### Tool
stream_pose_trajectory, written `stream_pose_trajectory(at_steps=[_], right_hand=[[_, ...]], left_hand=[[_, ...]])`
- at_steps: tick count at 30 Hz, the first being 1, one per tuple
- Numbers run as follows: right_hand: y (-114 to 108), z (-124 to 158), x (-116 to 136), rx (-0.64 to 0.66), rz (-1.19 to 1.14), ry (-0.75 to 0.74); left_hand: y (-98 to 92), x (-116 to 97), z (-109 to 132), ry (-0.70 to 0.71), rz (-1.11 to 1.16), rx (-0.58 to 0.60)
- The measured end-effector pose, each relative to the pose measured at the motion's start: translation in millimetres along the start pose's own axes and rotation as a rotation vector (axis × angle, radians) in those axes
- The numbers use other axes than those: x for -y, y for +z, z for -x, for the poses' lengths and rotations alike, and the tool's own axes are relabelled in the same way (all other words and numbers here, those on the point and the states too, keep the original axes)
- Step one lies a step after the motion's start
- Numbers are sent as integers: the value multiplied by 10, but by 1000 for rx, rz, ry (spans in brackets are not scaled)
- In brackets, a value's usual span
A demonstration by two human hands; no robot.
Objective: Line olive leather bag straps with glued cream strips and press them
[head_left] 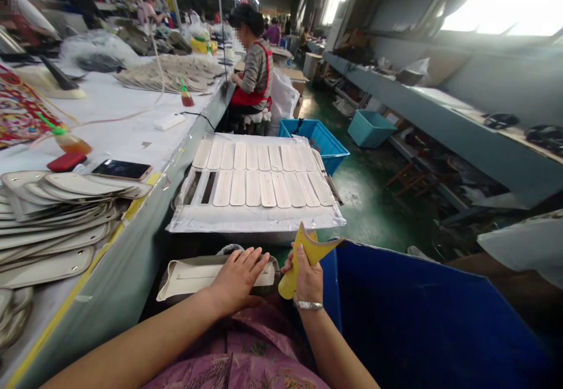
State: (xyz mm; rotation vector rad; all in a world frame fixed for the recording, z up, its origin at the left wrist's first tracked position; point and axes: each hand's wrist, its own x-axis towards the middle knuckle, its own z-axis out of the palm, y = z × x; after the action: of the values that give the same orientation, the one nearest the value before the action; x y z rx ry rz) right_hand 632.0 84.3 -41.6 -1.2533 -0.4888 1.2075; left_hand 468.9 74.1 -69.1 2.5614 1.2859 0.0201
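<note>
My left hand (240,277) lies flat, fingers stretched out, on a cream strip (191,278) that rests on a dark grey-brown piece (165,271) across my lap. In my right hand (309,283) is a curved yellow sheet (308,247), gripped between thumb and fingers. Its pointed upper corners stick up and its rounded lower end hangs down beside the cream strip. Just beyond my hands, a white-covered board (255,220) carries two rows of cream rounded strips (267,189).
At left, a stack of cream-and-grey panels (57,230) lies on the worktable (145,137) near a phone (122,169) and a glue bottle (70,141). A blue bin (417,307) stands close on my right. Ahead sits a co-worker (255,66) beside another blue bin (325,142).
</note>
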Motion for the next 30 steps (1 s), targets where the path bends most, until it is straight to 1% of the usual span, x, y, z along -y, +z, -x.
stream_pose_trajectory(at_steps=[3, 6, 10, 12, 14, 15, 16, 17, 18, 19, 20, 21, 22, 23, 24, 25, 26, 27, 28, 30], right_hand=[[126, -103, -133, -22, -23, -68], [151, -233, -230, -55, -5, -56], [169, -346, -291, -35, 131, -72], [190, -340, -261, 30, 260, -85], [217, -313, -184, 146, 397, -82], [232, -302, -131, 204, 453, -81], [251, -295, -72, 255, 498, -81], [274, -295, -8, 305, 542, -80], [307, -301, 56, 366, 601, -69], [352, -313, 116, 448, 679, -46], [414, -330, 169, 556, 783, -20], [493, -351, 211, 691, 915, -6], [588, -375, 239, 842, 1072, -17], [697, -401, 251, 989, 1252, -67], [816, -427, 247, 1121, 1443, -152], [938, -450, 231, 1227, 1629, -257], [1058, -467, 203, 1302, 1792, -354], [1173, -478, 167, 1352, 1912, -423], [1280, -481, 124, 1383, 1981, -466], [1467, -458, 19, 1421, 1988, -513]], left_hand=[[34, 24, 0, 4, 5, -33], [41, 39, -13, 20, 23, -50], [21, -28, -58, 12, 26, -68], [-27, -67, -56, 9, 38, -60], [-104, -29, 9, 41, 87, -37], [-148, 35, 82, 62, 131, -38], [-191, 131, 187, 69, 184, -67], [-226, 254, 325, 45, 246, -129], [-247, 395, 489, -18, 323, -222], [-249, 543, 665, -129, 412, -350], [-229, 688, 838, -297, 534, -484], [-187, 816, 991, -460, 721, -596], [-126, 918, 1110, -564, 960, -672], [-53, 986, 1189, -611, 1199, -704], [26, 1020, 1226, -623, 1402, -717], [103, 1020, 1229, -607, 1561, -720], [171, 995, 1206, -587, 1663, -726], [226, 955, 1170, -580, 1717, -740], [267, 908, 1130, -587, 1740, -763], [309, 826, 1070, -614, 1760, -803]])
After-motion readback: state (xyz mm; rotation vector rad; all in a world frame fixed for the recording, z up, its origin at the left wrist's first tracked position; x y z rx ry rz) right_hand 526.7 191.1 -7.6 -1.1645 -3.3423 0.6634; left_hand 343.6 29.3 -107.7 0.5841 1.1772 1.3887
